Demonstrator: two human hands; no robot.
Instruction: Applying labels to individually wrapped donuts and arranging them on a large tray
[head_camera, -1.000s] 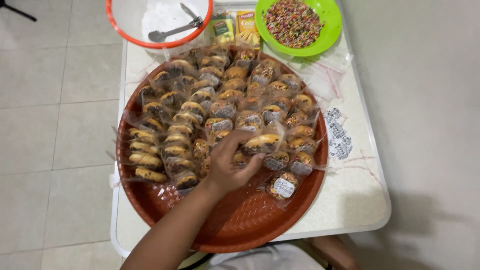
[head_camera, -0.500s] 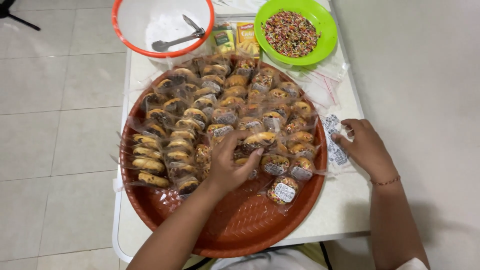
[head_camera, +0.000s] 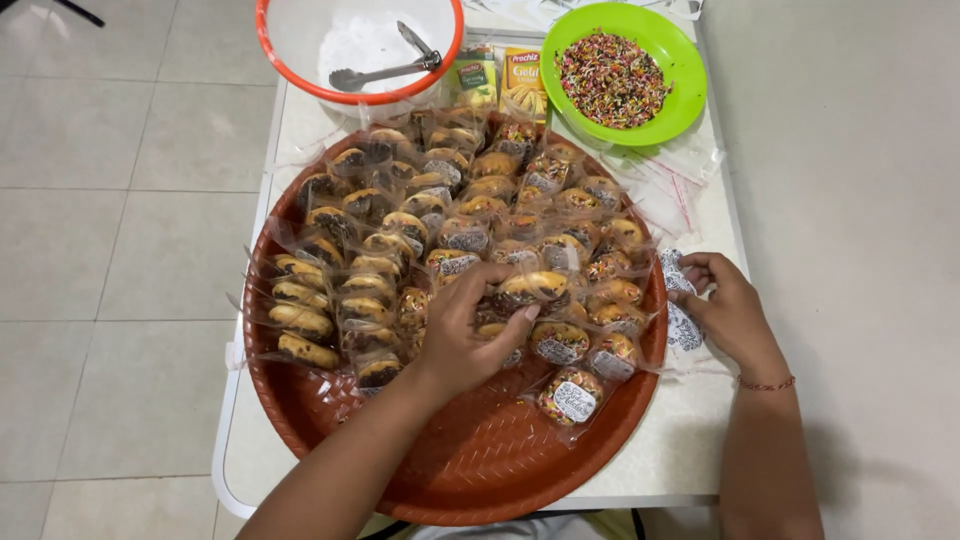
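Your left hand (head_camera: 470, 335) rests on the packed rows in the middle of the round brown tray (head_camera: 470, 470), fingers curled down onto a wrapped pastry (head_camera: 532, 287), pinning it in line with its neighbours rather than lifting it. Your right hand (head_camera: 725, 312) sits off the tray's right rim on the white table (head_camera: 690, 450), fingers closed narrowly on a sheet of round stickers (head_camera: 680, 325), probably kept there so labels stay within reach of the bags. One sealed pastry with a label (head_camera: 572, 397) lies apart at the near edge of the rows, on bare tray. Beyond the tray stand a green bowl of coloured sprinkles (head_camera: 622, 70) and a white bowl with an orange rim (head_camera: 300, 70) holding metal tongs (head_camera: 385, 68).
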